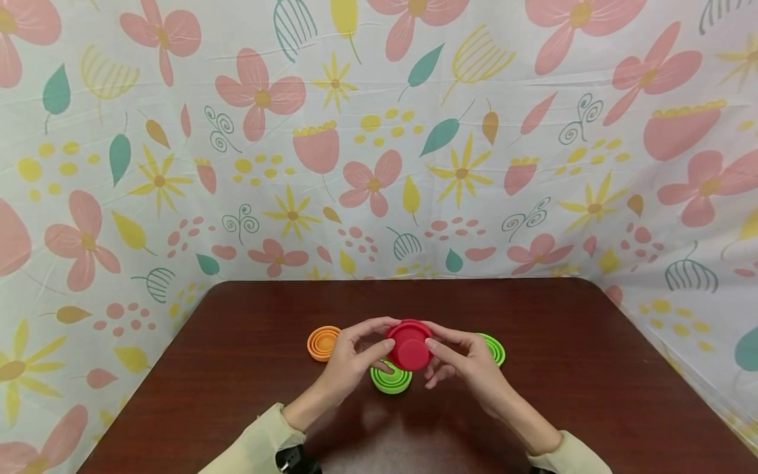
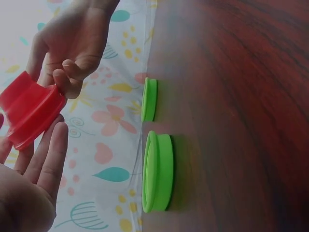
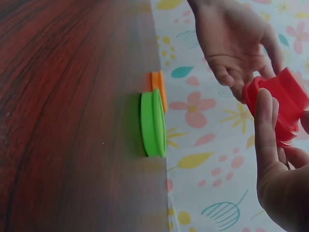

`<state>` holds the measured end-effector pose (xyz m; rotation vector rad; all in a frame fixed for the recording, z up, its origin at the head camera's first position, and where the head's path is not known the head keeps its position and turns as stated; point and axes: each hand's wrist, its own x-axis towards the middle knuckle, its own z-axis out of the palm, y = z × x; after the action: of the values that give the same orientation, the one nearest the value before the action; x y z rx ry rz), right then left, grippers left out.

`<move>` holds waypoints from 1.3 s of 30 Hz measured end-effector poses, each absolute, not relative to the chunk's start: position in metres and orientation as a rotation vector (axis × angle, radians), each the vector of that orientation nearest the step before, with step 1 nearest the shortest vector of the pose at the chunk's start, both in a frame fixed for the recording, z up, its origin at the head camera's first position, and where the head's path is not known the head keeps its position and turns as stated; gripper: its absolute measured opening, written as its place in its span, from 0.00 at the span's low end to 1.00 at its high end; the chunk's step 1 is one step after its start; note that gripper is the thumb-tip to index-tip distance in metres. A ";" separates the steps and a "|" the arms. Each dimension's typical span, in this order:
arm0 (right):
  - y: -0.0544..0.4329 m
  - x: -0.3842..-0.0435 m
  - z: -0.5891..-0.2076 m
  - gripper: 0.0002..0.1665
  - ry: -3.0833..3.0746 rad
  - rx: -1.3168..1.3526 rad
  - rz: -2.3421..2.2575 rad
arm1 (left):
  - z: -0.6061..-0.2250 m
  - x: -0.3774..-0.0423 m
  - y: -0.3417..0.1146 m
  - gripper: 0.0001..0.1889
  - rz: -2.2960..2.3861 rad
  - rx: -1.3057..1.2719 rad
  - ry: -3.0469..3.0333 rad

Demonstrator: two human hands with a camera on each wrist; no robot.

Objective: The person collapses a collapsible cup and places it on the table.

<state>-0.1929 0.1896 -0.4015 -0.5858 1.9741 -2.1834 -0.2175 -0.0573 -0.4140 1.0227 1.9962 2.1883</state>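
A red collapsible cup, which looks like soft silicone, is held above the table between both hands, its round base facing the head camera. My left hand pinches its left rim between thumb and fingers. On the opposite side my right hand pinches the rim the same way. Seen from the side in the left wrist view, the red cup has its narrower base part standing out from the wide rim. Below the hands a flattened green cup lies on the table.
An orange collapsed cup lies beyond the left hand. Another green collapsed cup sits behind the right hand, partly hidden by it. The dark wooden table ends at a flowered cloth at the back and sides.
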 end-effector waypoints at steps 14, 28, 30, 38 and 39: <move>0.186 -0.194 -0.401 0.26 2.082 -0.584 -2.170 | -0.413 -0.220 -0.054 0.16 2.212 1.006 2.042; 0.185 -0.194 -0.404 0.23 2.116 -0.620 -2.191 | -0.408 -0.219 -0.056 0.15 2.196 0.981 2.085; 0.185 -0.194 -0.404 0.23 2.123 -0.630 -2.192 | -0.408 -0.220 -0.056 0.14 2.169 0.991 2.145; 0.185 -0.192 -0.400 0.23 2.117 -0.560 -2.192 | -0.407 -0.221 -0.057 0.15 2.126 1.027 2.214; 0.185 -0.192 -0.399 0.23 2.117 -0.557 -2.190 | -0.406 -0.220 -0.057 0.15 2.121 1.032 2.219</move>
<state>-0.1918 0.1850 -0.3994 -0.5572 2.1165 -2.1900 -0.2204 -0.0566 -0.4064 1.0321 2.2188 2.1207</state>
